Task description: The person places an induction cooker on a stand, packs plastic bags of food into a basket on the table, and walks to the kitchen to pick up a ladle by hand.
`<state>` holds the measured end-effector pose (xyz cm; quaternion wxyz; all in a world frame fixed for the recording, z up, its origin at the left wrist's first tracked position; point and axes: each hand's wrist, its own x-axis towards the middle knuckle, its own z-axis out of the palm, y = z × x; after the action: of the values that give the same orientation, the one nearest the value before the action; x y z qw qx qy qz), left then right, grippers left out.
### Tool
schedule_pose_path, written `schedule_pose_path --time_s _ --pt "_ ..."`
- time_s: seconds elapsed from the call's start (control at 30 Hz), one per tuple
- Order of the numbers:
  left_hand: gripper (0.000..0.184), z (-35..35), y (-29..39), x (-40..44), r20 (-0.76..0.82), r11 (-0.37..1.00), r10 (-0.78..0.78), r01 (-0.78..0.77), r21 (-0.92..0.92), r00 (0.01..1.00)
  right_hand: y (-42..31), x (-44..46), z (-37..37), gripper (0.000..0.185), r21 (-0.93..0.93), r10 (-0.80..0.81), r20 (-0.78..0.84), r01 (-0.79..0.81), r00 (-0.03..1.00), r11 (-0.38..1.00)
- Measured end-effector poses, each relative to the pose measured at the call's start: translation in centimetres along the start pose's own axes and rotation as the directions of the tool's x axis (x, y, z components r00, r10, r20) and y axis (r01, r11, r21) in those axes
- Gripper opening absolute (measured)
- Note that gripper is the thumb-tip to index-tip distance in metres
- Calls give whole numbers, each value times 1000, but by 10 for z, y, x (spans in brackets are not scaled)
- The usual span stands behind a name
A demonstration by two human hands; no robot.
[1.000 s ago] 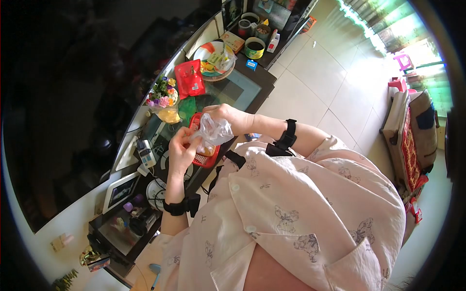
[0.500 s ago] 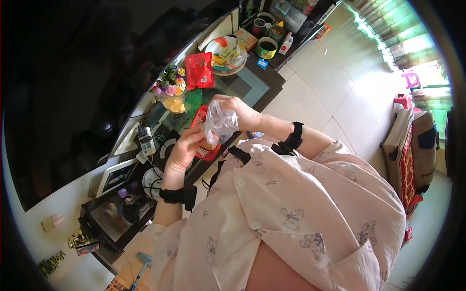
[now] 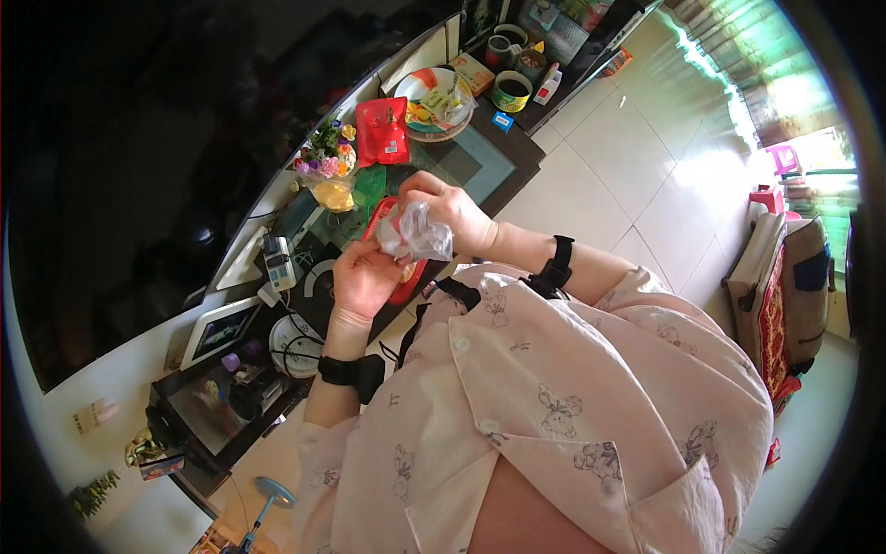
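A crumpled, clear plastic bag [image 3: 426, 238] is stretched between my two hands, above a red basket [image 3: 406, 288]. My left hand [image 3: 363, 280] pinches the bag's near left side with its fingertips. At the upper side of the bag, my right hand [image 3: 452, 212] has its fingers curled round the plastic. The hands and the bag cover most of the basket, and its contents are mostly hidden. Just beyond the basket lie a green bag [image 3: 369, 187] and a yellow packet [image 3: 333, 195].
On the dark glass-topped cabinet [image 3: 480, 164] are a red pouch [image 3: 382, 131], artificial flowers [image 3: 329, 152], a plate [image 3: 423, 85] with packets, and a green can [image 3: 510, 90]. A large black television [image 3: 185, 185] stands behind. A sofa [image 3: 784, 286] stands at the right.
The bag has been bunched up smaller between my hands. My left palm has turned more toward the camera, and my right hand's fingers have drawn in on the plastic.
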<state>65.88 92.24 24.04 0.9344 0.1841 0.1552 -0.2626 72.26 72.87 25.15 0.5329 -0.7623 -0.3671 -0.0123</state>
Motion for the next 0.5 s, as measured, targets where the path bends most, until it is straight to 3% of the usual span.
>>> schedule_pose_path --time_s 0.1,0.17,0.23,0.27,0.33,0.4,0.43,0.5 --pt "38 -12 -3 5 129 997 -4 14 -79 992 9 2 -6 32 15 -130 -9 131 991 991" --pt "45 -8 -3 5 57 987 96 -88 -133 994 17 -4 -6 29 61 -90 11 89 996 994" --pt "51 -11 1 5 63 991 119 -114 -74 991 22 -8 -5 25 381 58 97 -91 994 920" --pt "50 -14 0 6 85 991 134 -133 -25 987 27 -7 -6 26 279 14 90 -38 996 960" --pt "49 -14 0 6 108 988 152 -155 22 982 29 -8 -3 25 299 49 106 -79 993 951" --pt "44 -8 4 5 35 949 210 -212 234 977 27 -6 -3 26 316 85 118 -119 989 941" --pt "44 -5 3 4 36 949 208 -210 234 978 19 -3 -4 27 229 24 75 -41 997 972" --pt "39 -1 -1 3 -41 803 307 -235 548 951 5 0 -10 28 138 -39 39 33 998 990"
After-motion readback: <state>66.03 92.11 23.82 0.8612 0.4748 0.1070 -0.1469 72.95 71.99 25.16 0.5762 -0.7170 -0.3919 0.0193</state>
